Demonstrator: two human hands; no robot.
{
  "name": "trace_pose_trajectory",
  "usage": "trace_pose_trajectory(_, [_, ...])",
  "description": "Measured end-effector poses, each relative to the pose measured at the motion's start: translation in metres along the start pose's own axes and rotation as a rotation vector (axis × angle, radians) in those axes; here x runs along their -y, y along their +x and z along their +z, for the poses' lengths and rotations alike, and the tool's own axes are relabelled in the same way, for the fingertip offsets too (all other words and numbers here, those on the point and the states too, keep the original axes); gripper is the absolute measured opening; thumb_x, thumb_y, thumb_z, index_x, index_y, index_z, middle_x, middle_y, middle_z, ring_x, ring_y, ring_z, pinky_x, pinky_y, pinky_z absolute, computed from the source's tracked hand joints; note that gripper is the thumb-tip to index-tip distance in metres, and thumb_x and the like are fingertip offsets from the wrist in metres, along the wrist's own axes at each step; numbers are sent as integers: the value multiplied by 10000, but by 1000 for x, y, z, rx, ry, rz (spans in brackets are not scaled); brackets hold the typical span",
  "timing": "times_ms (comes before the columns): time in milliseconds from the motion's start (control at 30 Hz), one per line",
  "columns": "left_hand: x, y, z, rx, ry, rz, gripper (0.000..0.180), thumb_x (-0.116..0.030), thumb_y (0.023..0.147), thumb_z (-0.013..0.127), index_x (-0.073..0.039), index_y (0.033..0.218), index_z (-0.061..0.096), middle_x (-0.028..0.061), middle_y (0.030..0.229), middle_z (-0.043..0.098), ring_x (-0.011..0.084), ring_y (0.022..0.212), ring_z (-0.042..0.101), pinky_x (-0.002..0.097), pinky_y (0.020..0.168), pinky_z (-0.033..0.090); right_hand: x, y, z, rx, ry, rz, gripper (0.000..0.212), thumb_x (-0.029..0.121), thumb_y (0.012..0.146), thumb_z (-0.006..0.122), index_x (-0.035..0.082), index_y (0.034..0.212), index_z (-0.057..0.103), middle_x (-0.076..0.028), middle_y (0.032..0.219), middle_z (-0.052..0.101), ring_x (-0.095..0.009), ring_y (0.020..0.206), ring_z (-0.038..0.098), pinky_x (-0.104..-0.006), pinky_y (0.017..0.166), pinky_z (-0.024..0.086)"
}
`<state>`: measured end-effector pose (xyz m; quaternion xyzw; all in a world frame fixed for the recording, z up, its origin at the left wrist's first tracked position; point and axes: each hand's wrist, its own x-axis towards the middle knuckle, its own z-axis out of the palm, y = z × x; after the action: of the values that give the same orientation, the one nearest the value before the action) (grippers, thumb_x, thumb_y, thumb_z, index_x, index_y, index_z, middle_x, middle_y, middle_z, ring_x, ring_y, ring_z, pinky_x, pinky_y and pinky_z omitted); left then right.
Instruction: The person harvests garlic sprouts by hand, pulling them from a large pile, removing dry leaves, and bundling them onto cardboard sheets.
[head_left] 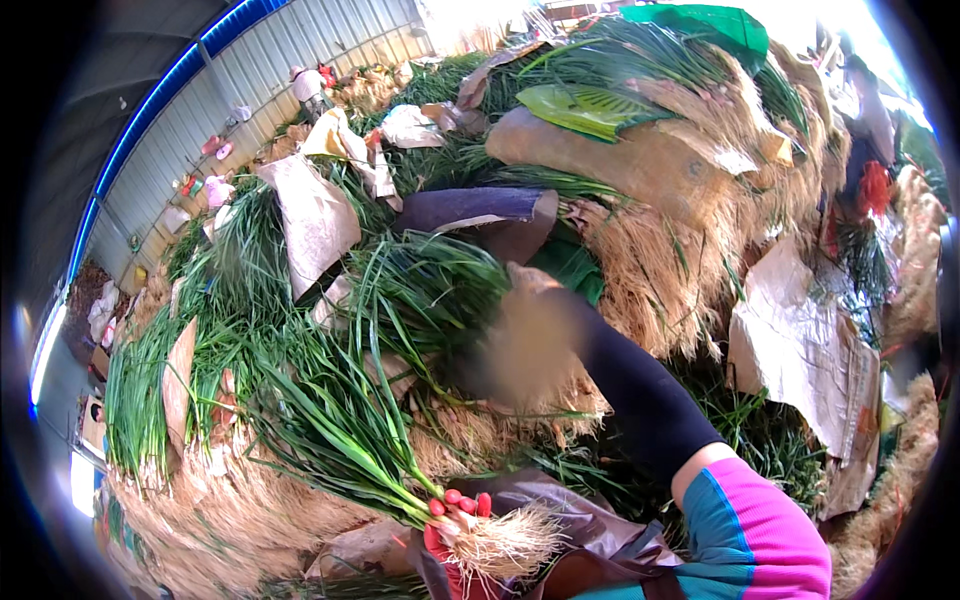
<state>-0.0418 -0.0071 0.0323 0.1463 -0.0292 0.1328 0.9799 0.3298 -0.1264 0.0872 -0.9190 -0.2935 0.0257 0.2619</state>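
My left hand (450,545), in a red covering, is low in the middle of the head view. Its red fingertips close round the stems of a bunch of green garlic (350,440). The long flat leaves fan out up and to the left, while the pale stringy roots (515,540) spread to the right. My right arm, in a dark sleeve, stretches forward over the heap. At its end my right hand (525,335) is by the leaves and roots of the pile; a blurred patch covers it, so its fingers do not show.
Heaped green garlic (250,260) surrounds me, with thick bands of roots (230,510). Across the heap lie cardboard sheets (312,220), a dark curled sheet (470,208) and a tan sack (610,165). Torn pale cardboard (800,340) stands at the right. A metal wall (270,85) rises behind.
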Motion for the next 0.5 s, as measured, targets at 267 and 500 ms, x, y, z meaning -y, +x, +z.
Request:
trace_pose_trajectory(267, [13,2,-10,-78,48,12,201,-237,914,489,-74,1014,550,120,1153,525,287,1071,542,506,1058,307,-51,-23,31,-33,392,-170,456,273,812,603,67,1212,532,-160,1162,571,-298,1048,560,-340,877,447])
trace_pose_trajectory(500, [7,-21,-29,-189,264,2,346,-371,836,548,-130,1084,535,81,1271,491,261,1110,525,495,1017,349,-42,-81,-8,-572,459,-102,264,208,811,621,47,1020,617,-135,1015,626,-291,894,610,-360,763,487])
